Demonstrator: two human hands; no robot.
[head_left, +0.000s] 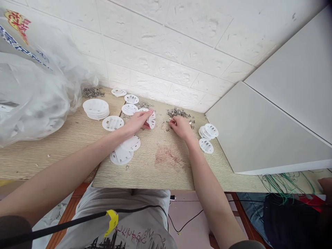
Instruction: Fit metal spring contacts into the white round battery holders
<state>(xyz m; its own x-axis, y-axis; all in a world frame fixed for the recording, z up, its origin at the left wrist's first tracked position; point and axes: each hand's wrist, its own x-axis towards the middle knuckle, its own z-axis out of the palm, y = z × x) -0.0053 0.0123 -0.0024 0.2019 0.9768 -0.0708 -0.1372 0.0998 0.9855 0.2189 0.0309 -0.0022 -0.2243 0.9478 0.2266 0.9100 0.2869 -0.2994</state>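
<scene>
- In the head view, the left hand (138, 121) grips a white disc (152, 121) by its rim, thumb above and fingers beneath; the disc is tilted up off the counter (145, 174), its broad face turned partly toward the right hand (181, 127).
- The held disc looks narrow from here; its longer visible axis runs roughly from the wall side toward the person, across the line between the two hands.
- The right hand is bent down at the near edge of a pile of small metal pieces (177, 112), its fingertips drawn close together; whether a piece sits between them is too small to tell.
- That pile lies just beyond the right hand, on the wall side, and to the right of the held disc; the right hand is clearly the nearer one to it, and the two hands are apart with a strip of counter between them, dotted with loose pieces.
- A second heap of metal pieces (145, 104) lies beyond the left hand, toward the wall; a group of white discs (210, 130) rests to the right of the right hand, near the grey-white panel (259, 131).
</scene>
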